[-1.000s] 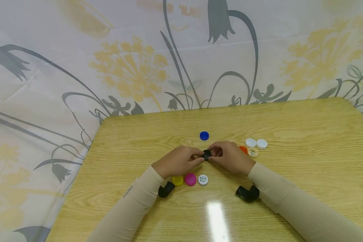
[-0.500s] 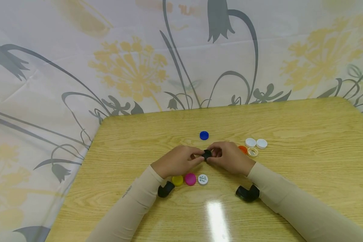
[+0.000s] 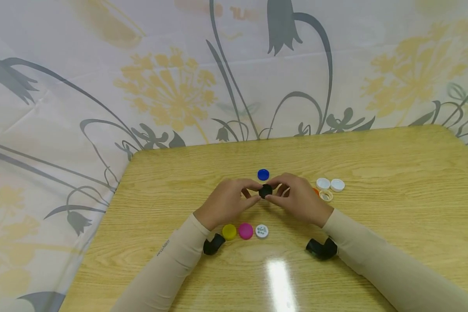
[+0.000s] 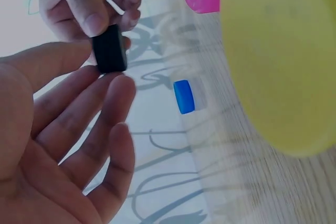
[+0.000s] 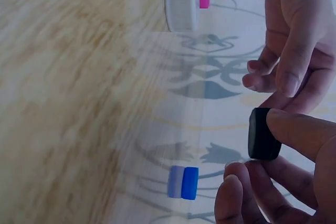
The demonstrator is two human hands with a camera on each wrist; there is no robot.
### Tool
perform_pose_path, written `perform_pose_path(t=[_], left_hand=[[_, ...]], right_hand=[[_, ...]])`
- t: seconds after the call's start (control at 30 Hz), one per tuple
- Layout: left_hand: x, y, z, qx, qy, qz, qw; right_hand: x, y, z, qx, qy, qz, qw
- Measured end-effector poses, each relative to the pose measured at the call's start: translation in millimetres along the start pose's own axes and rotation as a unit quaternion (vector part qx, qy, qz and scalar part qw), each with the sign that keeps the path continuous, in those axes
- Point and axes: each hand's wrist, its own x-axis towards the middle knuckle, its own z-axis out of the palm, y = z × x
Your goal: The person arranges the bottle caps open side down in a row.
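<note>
A small black bottle cap (image 3: 265,191) is held between the fingertips of both hands, above the table. My left hand (image 3: 227,201) pinches its left side, and my right hand (image 3: 296,197) pinches its right side. Seen from the left wrist, the cap (image 4: 109,49) stands edge-on at the left thumb and fingertips. In the right wrist view the right thumb lies on the cap (image 5: 264,134), with fingers below it. A blue cap (image 3: 263,174) lies just beyond the hands, hollow side up.
Nearer than the hands, yellow (image 3: 229,232), pink (image 3: 245,231) and white marked (image 3: 261,231) caps form a row. Right of the right hand lie two white caps (image 3: 323,183), a cream one (image 3: 326,196) and a partly hidden orange one (image 3: 316,192). A patterned cloth (image 3: 234,86) hangs behind the table.
Both hands have lifted the black cap slightly and moved it away from the person, toward the blue cap. The other caps have stayed in place.
</note>
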Motion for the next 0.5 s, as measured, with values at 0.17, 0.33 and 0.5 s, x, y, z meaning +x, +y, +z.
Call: perform_pose_path(t=[0.17,0.33,0.5], left_hand=[[0.2,1.2,-1.7,-0.023,0.038,0.007,0.9990],[-0.2,2.1,-3.1,-0.040,0.062,0.022,0.9970],[-0.8,2.8,-4.0,-0.046,0.075,0.027,0.9958]], right_hand=[[0.7,-2.4,-3.2,0.016,0.005,-0.010,1.000],[0.1,-5.7,-5.8,0.024,0.007,-0.014,1.000],[-0.8,-8.9,-7.3,0.027,0.011,-0.020,0.999]])
